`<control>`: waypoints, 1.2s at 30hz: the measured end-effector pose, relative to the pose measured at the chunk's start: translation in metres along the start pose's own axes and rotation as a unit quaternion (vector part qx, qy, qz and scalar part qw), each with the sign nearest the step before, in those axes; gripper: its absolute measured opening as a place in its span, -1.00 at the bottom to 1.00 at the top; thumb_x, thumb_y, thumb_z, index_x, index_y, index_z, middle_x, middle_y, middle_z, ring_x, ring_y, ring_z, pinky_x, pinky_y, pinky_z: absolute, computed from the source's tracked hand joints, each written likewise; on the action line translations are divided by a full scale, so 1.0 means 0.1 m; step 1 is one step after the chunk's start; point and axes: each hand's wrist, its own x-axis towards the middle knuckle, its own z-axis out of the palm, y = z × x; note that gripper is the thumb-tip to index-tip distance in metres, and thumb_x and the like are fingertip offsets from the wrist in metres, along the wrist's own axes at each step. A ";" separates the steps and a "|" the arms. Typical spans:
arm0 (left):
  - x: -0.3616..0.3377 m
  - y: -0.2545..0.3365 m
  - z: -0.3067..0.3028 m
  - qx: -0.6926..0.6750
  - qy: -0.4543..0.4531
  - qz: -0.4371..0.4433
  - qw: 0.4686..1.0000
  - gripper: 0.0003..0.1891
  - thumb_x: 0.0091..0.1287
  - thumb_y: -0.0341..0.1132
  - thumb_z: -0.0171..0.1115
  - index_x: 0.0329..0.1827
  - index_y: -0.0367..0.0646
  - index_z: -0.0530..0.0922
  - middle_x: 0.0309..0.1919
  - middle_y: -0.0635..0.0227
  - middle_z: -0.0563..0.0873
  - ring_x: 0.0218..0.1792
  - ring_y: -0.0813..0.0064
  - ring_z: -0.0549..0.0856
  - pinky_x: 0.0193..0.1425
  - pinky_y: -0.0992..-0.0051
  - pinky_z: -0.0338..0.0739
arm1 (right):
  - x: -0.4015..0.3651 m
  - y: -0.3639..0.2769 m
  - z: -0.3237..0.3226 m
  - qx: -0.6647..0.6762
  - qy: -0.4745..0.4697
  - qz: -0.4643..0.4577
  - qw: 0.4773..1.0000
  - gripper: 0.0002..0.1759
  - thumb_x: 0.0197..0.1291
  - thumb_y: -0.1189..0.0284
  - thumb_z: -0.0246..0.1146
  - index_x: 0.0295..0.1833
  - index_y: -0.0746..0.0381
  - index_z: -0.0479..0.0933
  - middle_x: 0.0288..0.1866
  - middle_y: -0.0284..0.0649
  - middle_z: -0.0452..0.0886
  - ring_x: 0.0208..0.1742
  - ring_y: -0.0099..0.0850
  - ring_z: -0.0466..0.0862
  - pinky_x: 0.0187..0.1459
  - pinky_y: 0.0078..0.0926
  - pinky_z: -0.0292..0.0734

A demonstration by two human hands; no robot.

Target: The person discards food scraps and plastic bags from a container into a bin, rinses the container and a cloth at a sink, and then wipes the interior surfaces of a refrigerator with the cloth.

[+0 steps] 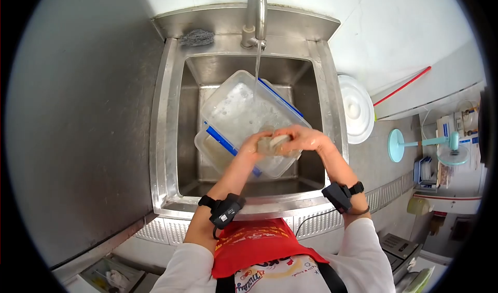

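A clear plastic container [238, 106] with blue clips lies tilted in the steel sink [171, 137], and a thin stream of water from the tap [256, 12] falls into it. Both my hands meet over the container's near right corner. My left hand [254, 146] and my right hand [306, 138] together clasp a small greyish sponge [272, 144] between them. The sponge is partly covered by my fingers. Black bands sit on both wrists.
A grey scouring pad [197, 37] rests on the sink's back ledge. A white round lid [357, 108] stands to the right of the sink. A dark wall fills the left side. A teal fan [448, 147] stands on the floor at right.
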 end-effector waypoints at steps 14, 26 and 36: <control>-0.60 0.17 0.23 0.166 -0.004 0.029 0.986 -0.57 0.06 -0.15 0.25 0.02 0.01 0.44 -0.29 0.46 0.57 -0.32 0.52 0.55 -0.33 0.36 0.46 | 0.73 0.67 0.33 0.408 0.199 -0.062 0.889 -0.29 0.06 -0.10 0.20 0.16 0.20 0.36 0.07 -0.12 0.46 0.06 -0.37 0.48 0.10 -0.34 0.40; -0.69 -0.21 0.49 -0.201 -0.130 0.087 0.967 -0.59 0.17 -0.26 0.15 0.10 -0.08 0.37 -0.22 0.22 0.59 -0.32 0.38 0.62 -0.53 0.60 0.48 | 0.58 0.40 0.61 0.535 0.016 -0.280 0.797 -0.13 0.04 -0.13 0.16 0.41 -0.08 0.03 0.17 -0.08 0.34 0.10 -0.07 0.42 -0.05 -0.07 0.53; -0.75 -0.02 0.51 0.190 -0.005 0.100 0.977 -0.66 0.06 -0.36 0.26 -0.10 -0.16 0.41 -0.39 0.37 0.54 -0.48 0.52 0.55 -0.55 0.56 0.39 | 0.65 0.13 0.33 0.249 0.156 -0.055 0.954 -0.79 0.16 0.36 0.20 -0.13 0.24 0.49 -0.42 -0.33 0.50 -0.40 -0.53 0.50 -0.37 -0.54 0.45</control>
